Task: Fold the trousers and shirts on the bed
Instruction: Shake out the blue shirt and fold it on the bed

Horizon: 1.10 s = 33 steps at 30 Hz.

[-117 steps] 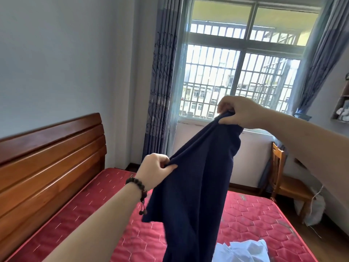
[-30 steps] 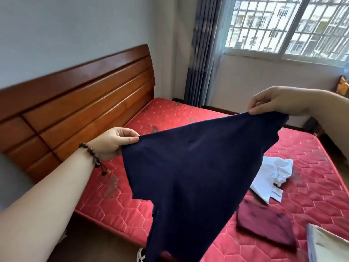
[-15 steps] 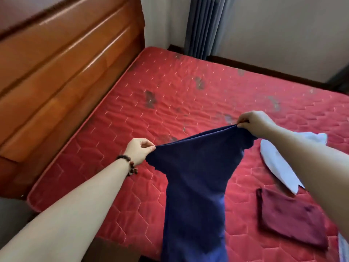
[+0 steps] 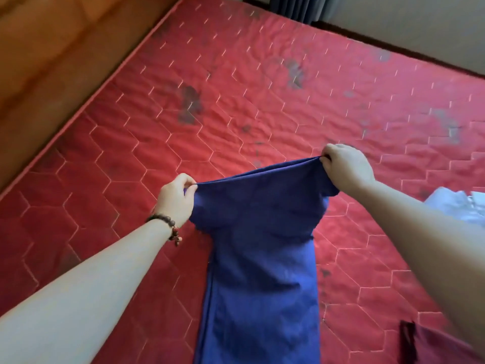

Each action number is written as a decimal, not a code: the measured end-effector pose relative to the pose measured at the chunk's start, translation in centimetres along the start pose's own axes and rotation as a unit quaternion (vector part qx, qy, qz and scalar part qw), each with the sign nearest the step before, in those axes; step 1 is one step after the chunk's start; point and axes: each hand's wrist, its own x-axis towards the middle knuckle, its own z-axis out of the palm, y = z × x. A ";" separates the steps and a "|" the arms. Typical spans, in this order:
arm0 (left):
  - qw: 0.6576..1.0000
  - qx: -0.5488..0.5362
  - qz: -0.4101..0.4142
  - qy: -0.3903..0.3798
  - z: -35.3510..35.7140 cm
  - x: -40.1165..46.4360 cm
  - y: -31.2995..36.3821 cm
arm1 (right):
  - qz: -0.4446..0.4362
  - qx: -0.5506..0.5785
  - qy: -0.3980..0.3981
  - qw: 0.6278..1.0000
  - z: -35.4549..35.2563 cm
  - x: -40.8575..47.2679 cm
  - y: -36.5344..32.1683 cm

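Note:
I hold navy blue trousers (image 4: 259, 258) by the waistband, low over the red quilted mattress (image 4: 236, 101). My left hand (image 4: 177, 199), with a bead bracelet at the wrist, pinches the left end of the waistband. My right hand (image 4: 346, 166) pinches the right end, slightly farther away. The legs run together toward me and out of the bottom of the view. A white shirt (image 4: 456, 206) lies crumpled at the right edge, partly behind my right arm. A folded dark red garment (image 4: 430, 345) lies at the lower right.
The wooden headboard (image 4: 52, 61) runs along the left side of the mattress. A grey curtain (image 4: 296, 6) and a pale wall (image 4: 406, 24) stand beyond the far edge. Dark stains mark the mattress surface.
Both hands have brought the trousers down from chest height toward the mattress and closer together. My view has tilted down from the window and wall onto the bed.

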 end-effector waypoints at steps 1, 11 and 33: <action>1.000 0.020 -0.003 0.015 1.1 1.5 -0.1 | -0.005 -0.013 0.010 1.000 1.0 1.4 0.3; 0.945 0.308 0.086 -0.071 12.4 8.6 -0.5 | -0.048 -0.052 -0.044 0.997 11.9 5.6 2.4; 0.930 0.285 0.223 0.070 18.2 10.3 0.8 | -0.155 -0.014 0.113 0.981 19.7 7.4 -5.5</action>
